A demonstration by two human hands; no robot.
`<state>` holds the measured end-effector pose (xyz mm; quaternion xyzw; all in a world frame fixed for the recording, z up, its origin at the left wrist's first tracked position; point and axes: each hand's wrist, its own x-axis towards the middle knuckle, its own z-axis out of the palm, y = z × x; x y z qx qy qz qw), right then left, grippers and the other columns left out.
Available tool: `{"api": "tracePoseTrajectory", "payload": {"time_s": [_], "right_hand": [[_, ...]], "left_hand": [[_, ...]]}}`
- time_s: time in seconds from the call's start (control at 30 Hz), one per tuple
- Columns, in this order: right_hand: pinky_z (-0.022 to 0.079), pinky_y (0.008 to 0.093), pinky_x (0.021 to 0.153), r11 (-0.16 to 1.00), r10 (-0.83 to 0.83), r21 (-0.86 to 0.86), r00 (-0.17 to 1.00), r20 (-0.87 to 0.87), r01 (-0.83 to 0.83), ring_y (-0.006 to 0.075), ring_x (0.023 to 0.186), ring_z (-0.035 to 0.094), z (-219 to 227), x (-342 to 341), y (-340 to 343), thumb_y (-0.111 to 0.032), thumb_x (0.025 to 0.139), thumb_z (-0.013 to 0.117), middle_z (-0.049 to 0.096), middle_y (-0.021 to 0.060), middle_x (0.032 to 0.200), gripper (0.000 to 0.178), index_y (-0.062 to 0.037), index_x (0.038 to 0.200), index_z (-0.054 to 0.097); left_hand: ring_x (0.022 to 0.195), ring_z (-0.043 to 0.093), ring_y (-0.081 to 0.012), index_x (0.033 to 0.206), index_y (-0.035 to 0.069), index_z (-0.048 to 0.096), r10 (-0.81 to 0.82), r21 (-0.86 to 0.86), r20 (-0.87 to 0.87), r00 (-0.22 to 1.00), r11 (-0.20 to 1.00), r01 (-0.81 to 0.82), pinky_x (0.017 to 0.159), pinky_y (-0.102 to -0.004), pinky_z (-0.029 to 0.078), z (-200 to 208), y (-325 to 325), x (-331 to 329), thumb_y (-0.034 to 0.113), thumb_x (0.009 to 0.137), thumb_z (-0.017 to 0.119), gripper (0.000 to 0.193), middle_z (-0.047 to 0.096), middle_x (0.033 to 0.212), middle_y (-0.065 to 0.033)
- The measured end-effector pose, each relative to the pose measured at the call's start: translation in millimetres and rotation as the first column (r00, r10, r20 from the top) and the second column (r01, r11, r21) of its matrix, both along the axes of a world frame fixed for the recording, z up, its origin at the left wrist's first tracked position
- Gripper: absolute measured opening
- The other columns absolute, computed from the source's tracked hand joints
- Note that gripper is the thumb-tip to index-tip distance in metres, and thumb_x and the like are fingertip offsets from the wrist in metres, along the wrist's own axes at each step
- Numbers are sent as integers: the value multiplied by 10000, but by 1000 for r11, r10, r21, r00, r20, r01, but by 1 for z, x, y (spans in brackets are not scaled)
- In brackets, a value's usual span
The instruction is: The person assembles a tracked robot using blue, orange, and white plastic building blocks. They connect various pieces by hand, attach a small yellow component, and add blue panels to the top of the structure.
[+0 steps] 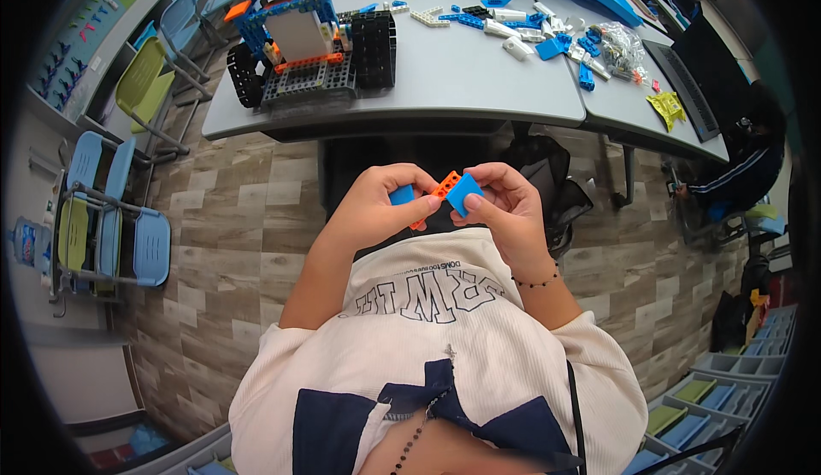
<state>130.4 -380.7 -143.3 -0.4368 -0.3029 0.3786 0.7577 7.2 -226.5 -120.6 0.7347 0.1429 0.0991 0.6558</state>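
Just in front of my shirt, both hands meet around a small set of plastic building pieces. An orange beam with holes [445, 186] slants between my fingertips. My left hand [382, 206] pinches its lower end, with a blue piece [400, 194] showing between the fingers. On the other side, my right hand [506, 204] grips a blue panel piece [463, 193] that lies against the orange beam. How these parts join is partly covered by my thumbs and fingers.
A large wheeled model [310, 37] of blue, orange and grey pieces stands at the table's left. Loose white and blue parts [554, 46] lie to the right, near a clear plastic bag [622, 49], a yellow packet [667, 109] and a laptop [684, 82]. Another person [744, 163] sits at far right.
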Motion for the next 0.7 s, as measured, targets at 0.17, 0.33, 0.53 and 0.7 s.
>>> {"api": "tracePoseTrajectory", "payload": {"time_s": [0.17,0.33,0.53,0.7], "right_hand": [[585,281,707,1000,-4,-6,998,57,4,147,775,665,0,-2,1,-38,810,675,642,134,953,300,41,1076,560],[585,290,714,1000,-11,-2,999,31,11,153,793,662,-2,-1,0,-23,810,664,641,130,959,290,41,1074,562],[585,294,711,1000,-20,21,999,38,19,157,797,660,-4,-3,-1,-12,811,655,639,118,958,259,23,1052,569],[578,303,762,992,29,119,996,83,-39,165,879,645,-5,-3,-4,17,821,643,614,108,990,251,26,1060,565]], "left_hand": [[620,609,-100,898,-14,658,-29,14,-18,999,999,30,555,-222,488,-1,0,1,99,787,674,159,598,721,-33],[675,594,-115,924,-29,650,-92,14,34,995,996,92,581,-232,486,1,1,-4,24,778,607,161,567,817,-47],[650,560,-102,933,-28,649,-57,131,44,997,990,51,573,-237,457,7,-4,-8,23,747,598,199,554,785,-39],[641,519,-99,909,-7,667,-34,372,102,994,928,-6,557,-240,392,16,-10,-13,80,729,635,203,544,727,-35]]}}
